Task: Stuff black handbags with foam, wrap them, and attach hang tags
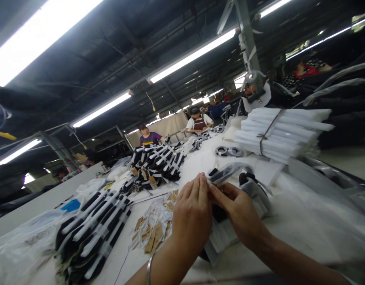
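Observation:
My left hand (191, 213) and my right hand (238, 209) meet over the white table (303, 221), fingers pinched together on the edge of a clear plastic bag (229, 172) that holds a dark folded item. The bag's far end sticks out to the right above a black and grey garment (256, 190). A bracelet sits on my left wrist. A heap of brown paper tags (152, 231) lies just left of my left hand.
Black-and-white bundled items lie at the near left (93, 233) and farther back (158, 160). A tied stack of white folded pieces (283, 132) stands at the right. Tape rolls (228, 151) lie behind. Other people work at the far end of the table.

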Demonstrator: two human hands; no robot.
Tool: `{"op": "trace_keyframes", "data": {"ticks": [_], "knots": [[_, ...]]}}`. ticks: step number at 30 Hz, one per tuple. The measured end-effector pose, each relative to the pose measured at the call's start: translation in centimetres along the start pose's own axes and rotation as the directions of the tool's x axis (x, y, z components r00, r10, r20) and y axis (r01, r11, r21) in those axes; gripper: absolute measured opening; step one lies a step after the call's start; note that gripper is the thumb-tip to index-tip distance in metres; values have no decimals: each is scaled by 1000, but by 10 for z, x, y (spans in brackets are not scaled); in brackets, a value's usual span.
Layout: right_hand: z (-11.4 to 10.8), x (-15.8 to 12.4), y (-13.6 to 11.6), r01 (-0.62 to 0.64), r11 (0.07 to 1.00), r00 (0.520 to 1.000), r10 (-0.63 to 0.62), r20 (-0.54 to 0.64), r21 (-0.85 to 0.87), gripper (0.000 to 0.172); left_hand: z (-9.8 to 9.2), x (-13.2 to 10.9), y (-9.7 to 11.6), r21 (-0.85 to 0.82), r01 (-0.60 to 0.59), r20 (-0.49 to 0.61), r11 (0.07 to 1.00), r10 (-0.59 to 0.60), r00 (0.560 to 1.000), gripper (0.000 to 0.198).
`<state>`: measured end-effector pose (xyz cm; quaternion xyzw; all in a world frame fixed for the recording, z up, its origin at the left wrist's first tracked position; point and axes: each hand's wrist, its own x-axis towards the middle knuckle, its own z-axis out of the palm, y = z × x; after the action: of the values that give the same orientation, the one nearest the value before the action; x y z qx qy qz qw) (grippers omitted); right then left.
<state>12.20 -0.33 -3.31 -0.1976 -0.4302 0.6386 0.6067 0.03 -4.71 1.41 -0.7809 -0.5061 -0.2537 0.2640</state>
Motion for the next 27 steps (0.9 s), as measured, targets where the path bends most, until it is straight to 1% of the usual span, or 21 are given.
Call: {"op": "trace_keyframes", "data": {"ticks": [2, 3, 5, 7, 8, 10, 12, 14, 15, 16, 17, 18, 19, 20, 21, 22, 23, 24, 25, 26, 27], "knots": [[-2, 1, -4, 0, 999, 1000, 0, -7, -53, 29, -8, 5, -5, -199, 86, 50, 976, -77, 996, 46], [-3, 2, -7, -3, 997, 1000, 3, -1, -82, 29, -13, 9, -9, -313, 155, 86, 937, -135, 987, 44], [-4, 3, -13, -11, 989, 1000, 13, 16, -145, 30, -19, 17, -19, -520, 310, 210, 796, -232, 950, 40], [-3, 5, -17, -12, 982, 999, 18, 27, -189, 32, -22, 24, -29, -649, 440, 364, 621, -254, 896, 38], [-2, 5, -18, -5, 980, 1000, 11, 28, -200, 33, -21, 27, -33, -681, 488, 430, 546, -241, 870, 39], [0, 7, -17, 17, 978, 999, -8, 41, -209, 33, -18, 31, -36, -705, 550, 513, 448, -215, 831, 42], [-5, 9, -16, 30, 972, 996, -9, 94, -233, 34, -14, 31, -35, -697, 594, 537, 402, -257, 804, 45], [-20, 10, -18, 67, 944, 989, -19, 149, -324, 32, -11, 29, -32, -681, 632, 534, 369, -341, 774, 49], [-34, 11, -22, 113, 909, 986, -53, 158, -402, 30, -11, 27, -31, -673, 655, 535, 345, -385, 752, 52], [-52, 11, -27, 172, 852, 983, -112, 149, -495, 26, -10, 26, -31, -665, 676, 540, 318, -421, 729, 54], [-74, 11, -35, 229, 769, 973, -194, 123, -597, 23, -9, 24, -31, -656, 695, 551, 294, -444, 707, 55], [-100, 11, -45, 268, 663, 953, -289, 91, -699, 20, -9, 22, -31, -644, 715, 568, 273, -454, 686, 56], [-128, 12, -57, 260, 564, 929, -367, 44, -784, 18, -8, 21, -32, -630, 732, 588, 259, -457, 668, 56], [-158, 12, -70, 219, 476, 900, -437, -13, -852, 20, -8, 20, -32, -618, 744, 603, 254, -455, 655, 54], [-188, 13, -84, 154, 396, 872, -485, -64, -905, 23, -7, 20, -32, -610, 750, 613, 256, -448, 651, 53], [-217, 14, -97, 60, 344, 847, -514, -135, -937, 23, -6, 20, -32, -607, 749, 615, 264, -440, 654, 51], [-242, 15, -108, -54, 329, 828, -513, -227, -943, 20, -5, 21, -32, -608, 746, 613, 272, -436, 659, 50], [-264, 15, -118, -144, 343, 812, -495, -309, -928, 14, -4, 22, -32, -609, 743, 609, 278, -436, 662, 49], [-281, 14, -126, -192, 352, 809, -472, -351, -916, 10, -3, 22, -31, -608, 743, 606, 281, -441, 662, 49], [-293, 12, -132, -237, 372, 807, -439, -394, -898, 13, -2, 23, -31, -604, 747, 605, 280, -449, 657, 50], [-301, 10, -135, -268, 395, 810, -402, -428, -879, 20, -1, 24, -31, -597, 753, 609, 277, -454, 650, 52]]}}
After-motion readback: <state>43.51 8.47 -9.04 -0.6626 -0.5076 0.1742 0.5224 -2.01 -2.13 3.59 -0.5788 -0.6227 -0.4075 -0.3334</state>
